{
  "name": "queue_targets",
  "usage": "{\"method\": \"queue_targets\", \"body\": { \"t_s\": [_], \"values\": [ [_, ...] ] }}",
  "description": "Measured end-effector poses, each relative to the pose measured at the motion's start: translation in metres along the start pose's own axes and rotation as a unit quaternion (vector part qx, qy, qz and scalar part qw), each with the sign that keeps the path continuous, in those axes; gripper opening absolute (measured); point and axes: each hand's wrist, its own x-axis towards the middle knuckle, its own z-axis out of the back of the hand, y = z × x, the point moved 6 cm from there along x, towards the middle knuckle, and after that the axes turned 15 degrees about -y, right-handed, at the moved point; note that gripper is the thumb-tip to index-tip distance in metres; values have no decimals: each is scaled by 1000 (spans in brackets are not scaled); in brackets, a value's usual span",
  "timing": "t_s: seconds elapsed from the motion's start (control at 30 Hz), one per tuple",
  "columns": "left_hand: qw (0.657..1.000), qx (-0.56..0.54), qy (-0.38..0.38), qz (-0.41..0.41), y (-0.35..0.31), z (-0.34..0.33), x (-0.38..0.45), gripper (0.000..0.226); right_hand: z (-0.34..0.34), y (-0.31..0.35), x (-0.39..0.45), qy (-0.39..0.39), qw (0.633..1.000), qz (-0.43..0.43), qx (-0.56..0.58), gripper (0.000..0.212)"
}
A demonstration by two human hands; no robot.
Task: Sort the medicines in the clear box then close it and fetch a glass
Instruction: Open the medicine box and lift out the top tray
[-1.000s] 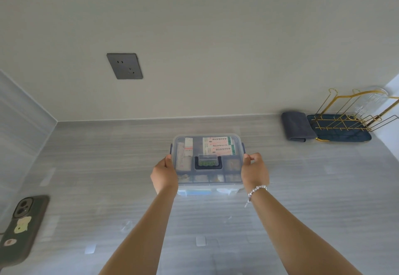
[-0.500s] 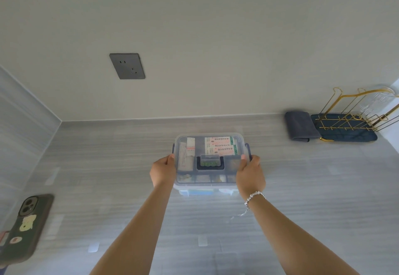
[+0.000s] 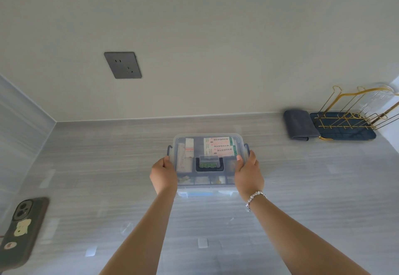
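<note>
The clear box [image 3: 208,140] stands on the grey counter in the middle of the view, its lid on and a dark handle [image 3: 209,164] folded flat on top. Medicine packets [image 3: 218,147] show through the lid. My left hand [image 3: 163,174] grips the box's left side by the dark latch. My right hand [image 3: 248,174] grips its right side, thumb on the lid. A clear glass [image 3: 376,99] hangs upturned on the gold rack at the far right.
A gold wire rack on a dark blue tray [image 3: 343,130] stands at the back right, with a folded grey cloth [image 3: 299,126] beside it. A phone [image 3: 20,229] lies at the left edge. A wall socket [image 3: 122,65] is above the counter.
Both hands have stayed on the box's sides and shifted slightly forward along them. The view has drifted a little; the box has barely moved.
</note>
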Motion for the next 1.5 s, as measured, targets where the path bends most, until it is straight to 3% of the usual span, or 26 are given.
{"method": "queue_targets", "body": {
  "t_s": [0.13,0.3,0.4,0.53,0.67,0.9,1.03,1.13,1.2,1.37,1.5],
  "values": [
    [999,-20,-8,-24,-4,3,-5,39,7,7,-1,-20,998,47,-27,55],
    [993,48,21,-110,-10,0,-12,41,12,9,2,-44,989,92,-107,50],
    [992,77,51,-82,-9,-4,-16,45,12,6,2,-15,993,68,-92,51],
    [993,-15,113,23,-9,-7,-16,46,8,6,5,46,998,19,-26,47],
    [985,-93,112,92,-19,-3,-15,44,13,13,9,71,995,-42,54,43],
    [978,-153,106,92,-38,12,-27,44,32,15,6,40,982,-84,166,40],
    [975,-175,124,54,-66,14,-42,29,59,15,13,-27,976,-89,195,40],
    [981,-138,132,22,-82,7,-61,22,84,-3,18,-56,974,-112,191,39],
    [980,-96,176,8,-89,-8,-82,22,104,-22,22,-74,968,-134,198,37],
    [962,-42,267,-29,-96,-50,-150,56,155,-94,27,-140,953,-201,179,37],
    [938,-14,337,-80,-95,-88,-205,45,183,-160,39,-136,948,-238,165,48]
  ]
}}
